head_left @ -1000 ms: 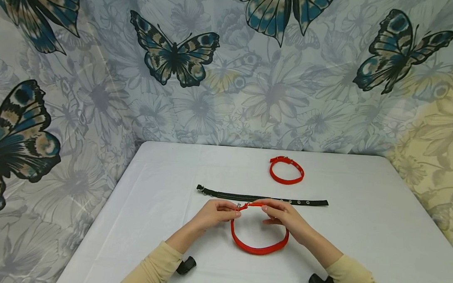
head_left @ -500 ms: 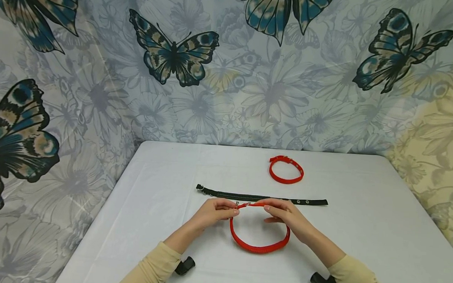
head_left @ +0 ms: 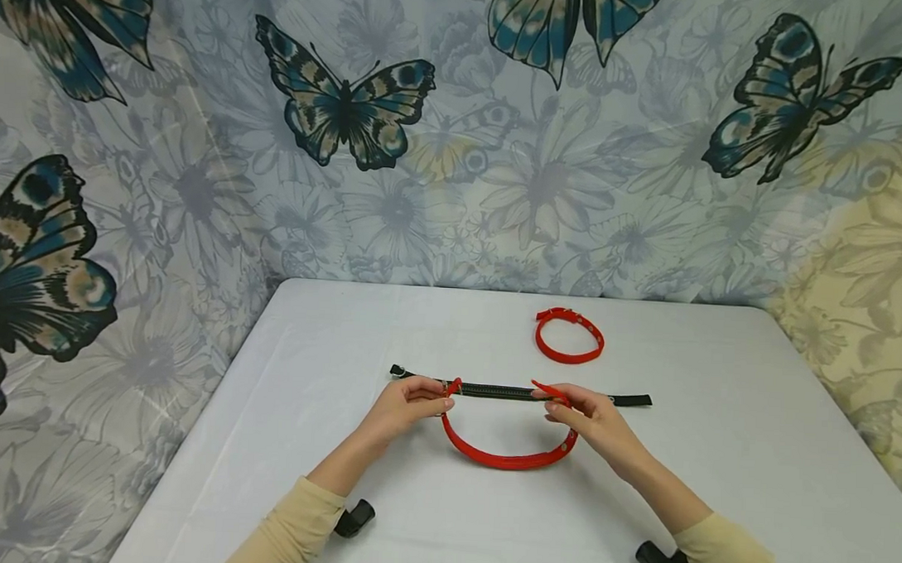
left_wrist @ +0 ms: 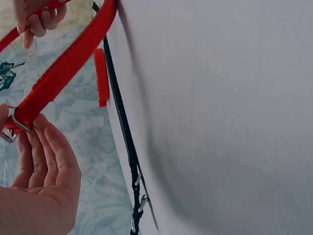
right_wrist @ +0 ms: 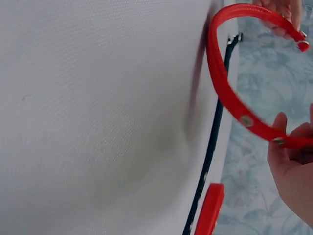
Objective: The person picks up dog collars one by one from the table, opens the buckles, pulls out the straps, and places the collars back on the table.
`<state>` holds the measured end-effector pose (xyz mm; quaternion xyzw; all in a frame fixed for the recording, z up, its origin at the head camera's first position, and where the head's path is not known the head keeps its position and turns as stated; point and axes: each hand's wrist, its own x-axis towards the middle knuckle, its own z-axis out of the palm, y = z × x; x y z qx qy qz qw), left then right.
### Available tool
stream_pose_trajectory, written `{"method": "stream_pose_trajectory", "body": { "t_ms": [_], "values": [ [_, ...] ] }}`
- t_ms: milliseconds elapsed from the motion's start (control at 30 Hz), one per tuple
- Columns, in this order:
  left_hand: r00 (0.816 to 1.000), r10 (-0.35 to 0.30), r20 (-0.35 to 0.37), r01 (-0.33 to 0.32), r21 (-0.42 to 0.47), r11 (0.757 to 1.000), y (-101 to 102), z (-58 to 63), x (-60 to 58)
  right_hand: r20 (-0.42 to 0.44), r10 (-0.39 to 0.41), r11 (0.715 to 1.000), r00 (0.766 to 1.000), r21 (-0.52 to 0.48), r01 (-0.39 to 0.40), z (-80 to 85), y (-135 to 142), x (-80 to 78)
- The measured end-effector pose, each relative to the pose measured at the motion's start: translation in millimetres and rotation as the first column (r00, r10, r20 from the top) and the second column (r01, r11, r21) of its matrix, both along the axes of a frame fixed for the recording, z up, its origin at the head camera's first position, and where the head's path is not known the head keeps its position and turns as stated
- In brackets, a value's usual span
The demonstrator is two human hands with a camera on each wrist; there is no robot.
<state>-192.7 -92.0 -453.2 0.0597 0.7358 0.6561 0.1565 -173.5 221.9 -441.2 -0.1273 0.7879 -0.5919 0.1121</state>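
Observation:
A red collar (head_left: 508, 461) hangs in a U between both hands, its two ends apart. My left hand (head_left: 405, 406) pinches the end with the metal buckle (left_wrist: 22, 121), seen close up in the left wrist view. At the other side my right hand (head_left: 598, 426) holds the strap near its tip (head_left: 550, 390), which sticks out past the fingers. Metal eyelets (right_wrist: 246, 120) show along this side in the right wrist view. Behind the hands a black collar (head_left: 499, 392) lies stretched straight on the table, partly hidden by the fingers.
A second red collar (head_left: 569, 358), fastened into a ring, lies farther back on the white table (head_left: 307, 334). Beyond the far edge stands a floral wall with butterflies (head_left: 345, 112). Black wrist devices (head_left: 355, 518) show by both sleeves.
The red collar was a closed loop, its ends together at the buckle. The strap tip has come out of it, and both hands have moved apart and slightly up in the head view.

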Motion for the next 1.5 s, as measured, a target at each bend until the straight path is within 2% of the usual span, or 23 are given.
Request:
{"method": "stream_pose_trajectory", "body": {
  "t_ms": [133, 367, 567, 700, 867, 1033, 1200, 1300, 1367, 1500],
  "values": [
    [0.999, 0.045, -0.024, -0.045, -0.005, 0.999, -2.6, 1.8, -1.5, -0.072, -0.045, 0.999, 0.996, -0.008, 0.044, -2.1, 9.3, 0.2],
    [0.995, 0.073, -0.063, -0.074, -0.012, 0.997, -6.9, 0.9, -1.0, -0.112, -0.131, 0.991, 0.985, -0.041, 0.127, -0.2, 19.8, 1.7],
    [0.986, 0.091, -0.139, -0.104, -0.085, 0.991, -10.8, -2.8, 3.0, -0.128, -0.191, 0.981, 0.973, 0.018, 0.194, -0.5, 29.0, 7.8],
    [0.969, 0.08, -0.232, -0.114, -0.135, 0.984, -15.5, -6.9, 4.9, -0.113, -0.209, 0.971, 0.972, 0.095, 0.219, -3.1, 35.7, 11.8],
    [0.949, 0.01, -0.316, -0.081, -0.211, 0.974, -21.6, -12.5, 5.2, -0.09, -0.228, 0.958, 0.97, 0.158, 0.24, -8.8, 48.6, 14.6],
    [0.928, -0.063, -0.367, -0.067, -0.332, 0.941, -27.8, -16.5, 7.0, -0.084, -0.25, 0.932, 0.965, 0.249, 0.263, -15.7, 63.5, 17.2],
    [0.903, -0.133, -0.409, -0.051, -0.409, 0.911, -31.8, -18.6, 7.5, -0.046, -0.31, 0.895, 0.95, 0.323, 0.307, -21.2, 74.7, 21.0],
    [0.894, -0.14, -0.425, -0.068, -0.437, 0.897, -32.9, -18.1, 7.6, -0.026, -0.341, 0.886, 0.94, 0.325, 0.331, -23.3, 79.7, 21.7],
    [0.895, -0.127, -0.426, -0.09, -0.455, 0.886, -33.4, -17.2, 7.7, -0.019, -0.361, 0.878, 0.932, 0.329, 0.347, -24.1, 82.5, 22.3],
    [0.893, -0.11, -0.436, -0.14, -0.503, 0.853, -34.8, -16.1, 8.6, -0.036, -0.387, 0.842, 0.921, 0.394, 0.369, -24.5, 87.3, 24.4]
  ]
}}
